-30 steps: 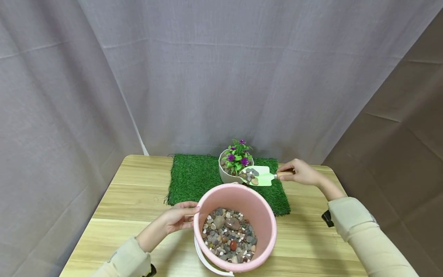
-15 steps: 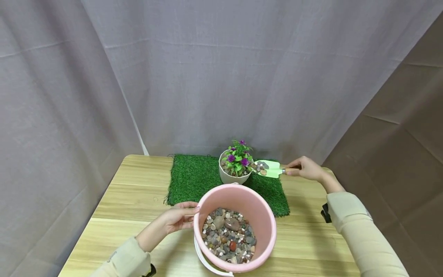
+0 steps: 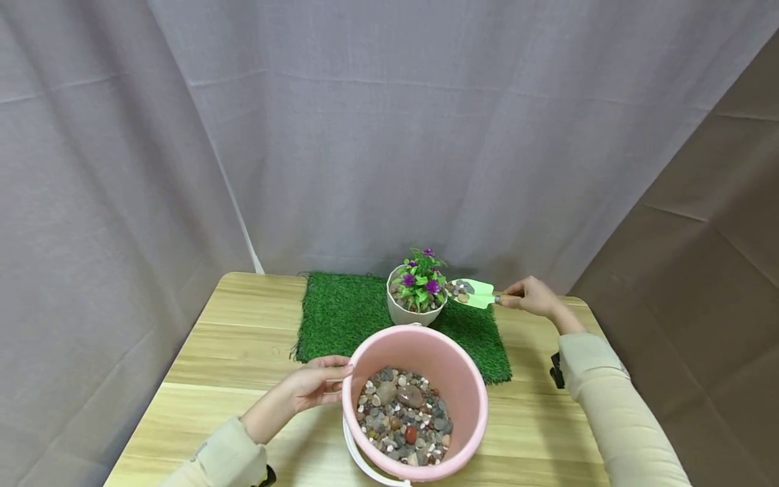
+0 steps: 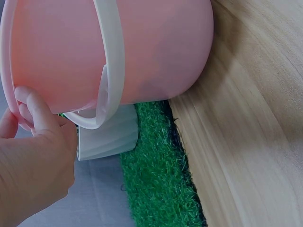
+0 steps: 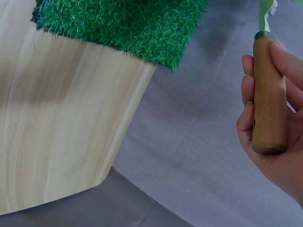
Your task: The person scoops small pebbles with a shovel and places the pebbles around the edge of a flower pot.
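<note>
My right hand [image 3: 534,297] grips the wooden handle [image 5: 270,94] of a light green trowel [image 3: 482,295]. Pebbles [image 3: 462,289] lie on its blade, whose tip is right at the rim of a white flower pot [image 3: 409,316]. Purple flowers and green leaves [image 3: 420,281] grow from the pot, with stones around their base. On the left, my left hand [image 3: 316,384] holds the rim of a pink bucket [image 3: 465,379] between thumb and fingers, as the left wrist view also shows. Inside the bucket lie many mixed pebbles [image 3: 402,416], among them a red one.
Under the pot is a green artificial grass mat [image 3: 341,311] on a wooden table [image 3: 231,338]. The bucket's white carrying handle [image 4: 111,61] hangs down its side. A grey curtain [image 3: 389,135] closes off the back, with a brown cloth [image 3: 700,284] on the right.
The loaded trowel has moved right and back, from over the pot's front right edge to its right side. My left hand and the bucket stay in place.
</note>
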Action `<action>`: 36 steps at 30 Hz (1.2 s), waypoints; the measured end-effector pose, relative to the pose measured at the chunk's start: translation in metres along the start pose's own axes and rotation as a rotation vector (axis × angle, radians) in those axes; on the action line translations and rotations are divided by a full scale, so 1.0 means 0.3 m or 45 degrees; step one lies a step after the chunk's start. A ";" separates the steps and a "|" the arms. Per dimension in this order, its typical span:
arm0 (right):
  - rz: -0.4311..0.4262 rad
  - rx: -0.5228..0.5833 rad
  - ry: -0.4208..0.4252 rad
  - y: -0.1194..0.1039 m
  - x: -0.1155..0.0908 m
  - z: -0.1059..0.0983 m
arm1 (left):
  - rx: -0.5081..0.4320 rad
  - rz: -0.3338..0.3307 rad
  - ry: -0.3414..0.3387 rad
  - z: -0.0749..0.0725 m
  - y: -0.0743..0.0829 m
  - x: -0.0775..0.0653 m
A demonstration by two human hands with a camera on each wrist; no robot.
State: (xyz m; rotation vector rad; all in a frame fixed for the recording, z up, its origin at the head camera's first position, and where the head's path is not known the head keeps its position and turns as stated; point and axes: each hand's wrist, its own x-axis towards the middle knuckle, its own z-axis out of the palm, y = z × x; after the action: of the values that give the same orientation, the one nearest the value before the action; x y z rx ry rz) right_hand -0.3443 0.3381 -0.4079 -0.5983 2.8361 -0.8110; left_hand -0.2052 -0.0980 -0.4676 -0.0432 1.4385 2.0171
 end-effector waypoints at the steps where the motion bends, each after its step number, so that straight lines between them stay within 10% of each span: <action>1: -0.010 -0.010 0.004 0.002 0.007 0.004 | 0.001 -0.001 0.001 0.001 -0.001 0.000; 36: 0.020 -0.401 0.036 -0.120 0.268 0.088 | 0.039 -0.034 0.051 0.064 0.025 -0.029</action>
State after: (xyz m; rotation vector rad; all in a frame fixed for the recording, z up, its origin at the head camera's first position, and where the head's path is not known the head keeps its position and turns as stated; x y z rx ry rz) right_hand -0.3993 0.2648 -0.4124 -0.6037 3.0132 -0.3729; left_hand -0.1958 -0.0871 -0.4503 -0.0898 1.4861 1.9828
